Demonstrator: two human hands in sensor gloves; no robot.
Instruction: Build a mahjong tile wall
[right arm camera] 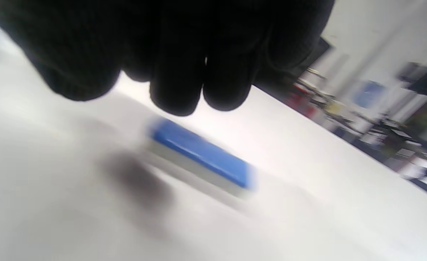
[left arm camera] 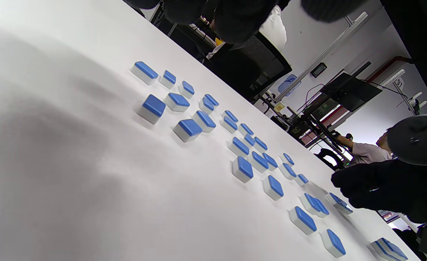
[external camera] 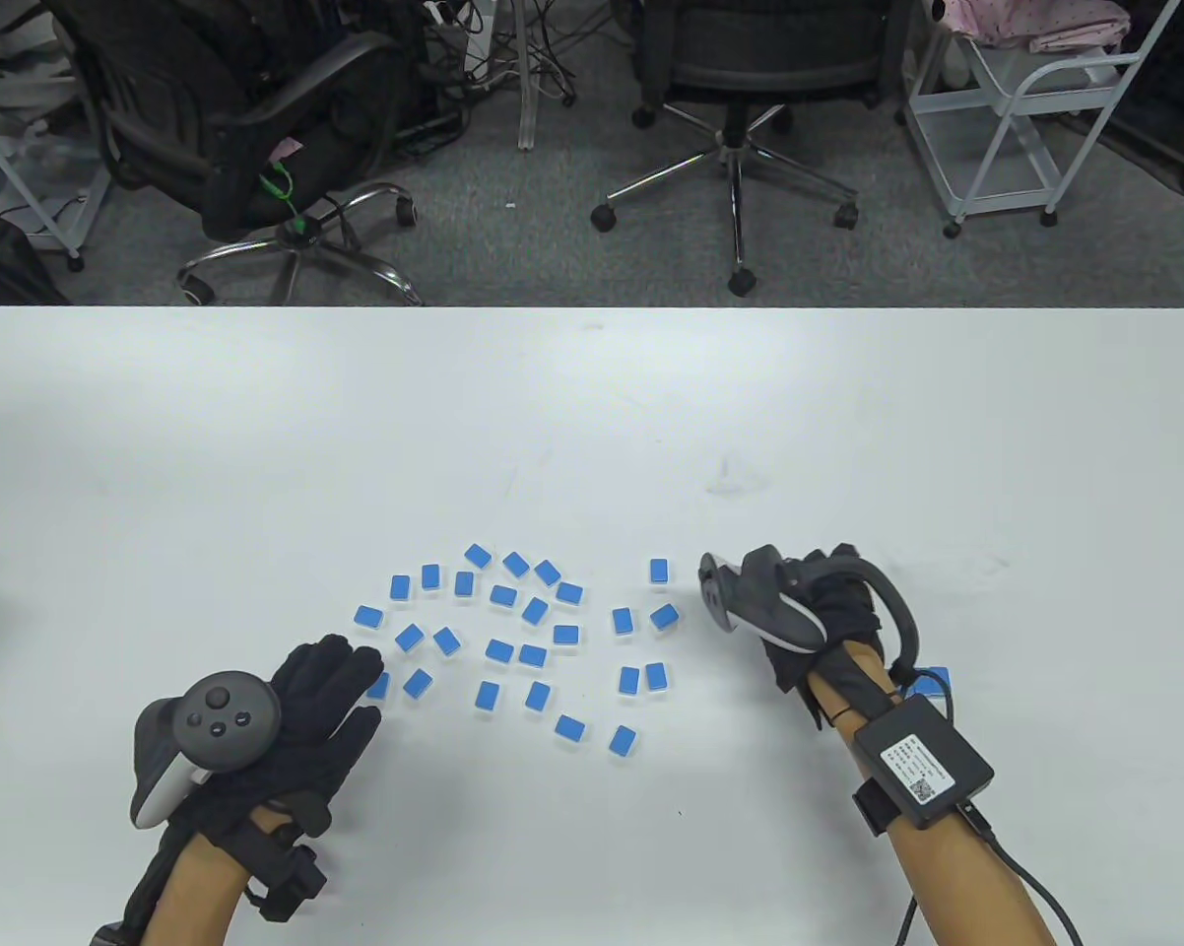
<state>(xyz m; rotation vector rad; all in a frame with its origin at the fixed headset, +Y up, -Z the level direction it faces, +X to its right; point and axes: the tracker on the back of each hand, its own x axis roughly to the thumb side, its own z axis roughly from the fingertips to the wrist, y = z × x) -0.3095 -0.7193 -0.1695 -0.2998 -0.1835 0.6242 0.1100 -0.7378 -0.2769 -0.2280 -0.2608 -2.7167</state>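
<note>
Several blue-backed mahjong tiles (external camera: 533, 631) lie scattered face down on the white table (external camera: 592, 424), and they also show in the left wrist view (left arm camera: 242, 166). My left hand (external camera: 351, 680) lies flat with its fingers stretched out at the left edge of the scatter, its fingertips at one tile (external camera: 379, 687). My right hand (external camera: 779, 655) hovers at the right edge of the scatter, fingers curled down, nothing seen in them. In the right wrist view the fingers (right arm camera: 184, 90) hang just above a blurred short row of blue tiles (right arm camera: 202, 152). Part of that row shows behind my right wrist (external camera: 935, 678).
Two office chairs (external camera: 740, 59) and a white metal rack (external camera: 1025, 108) stand on the floor beyond the table's far edge. A black sensor box (external camera: 932, 764) is strapped on my right forearm with a cable trailing to the bottom edge.
</note>
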